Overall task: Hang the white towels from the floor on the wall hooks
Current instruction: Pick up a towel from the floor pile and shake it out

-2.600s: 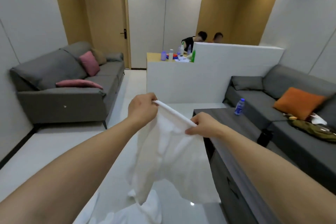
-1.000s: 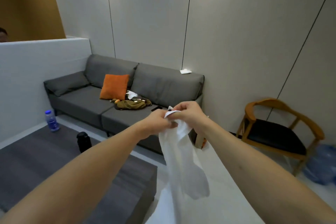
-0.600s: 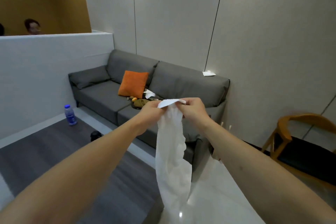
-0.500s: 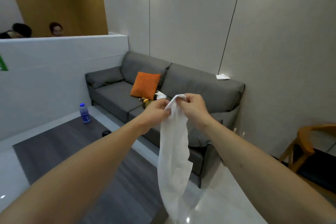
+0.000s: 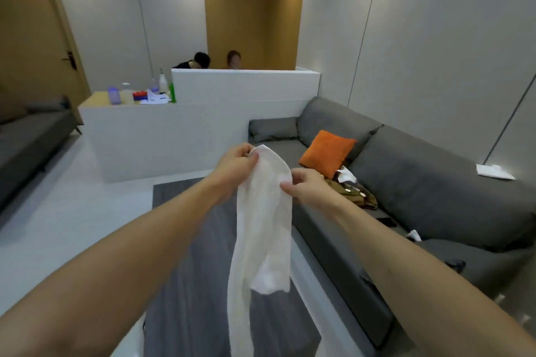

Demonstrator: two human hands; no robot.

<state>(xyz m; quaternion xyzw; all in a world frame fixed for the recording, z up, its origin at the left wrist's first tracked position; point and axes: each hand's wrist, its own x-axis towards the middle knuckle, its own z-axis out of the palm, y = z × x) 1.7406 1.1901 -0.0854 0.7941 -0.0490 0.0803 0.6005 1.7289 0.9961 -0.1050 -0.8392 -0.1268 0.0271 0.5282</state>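
Note:
A white towel hangs in front of me, bunched into a long strip that falls below the frame's bottom edge. My left hand pinches its top corner. My right hand grips the towel's right edge a little lower. Both arms reach forward at chest height. No wall hooks are in view, and no other towels on the floor are visible.
A grey sofa with an orange cushion runs along the right wall. A dark grey low table lies below my arms. A white partition stands ahead, with two people behind it. Another grey sofa sits at the left.
My view has swung left, from the right wall and chair back toward the partition. My hands have moved slightly apart on the towel's top; both still hold it.

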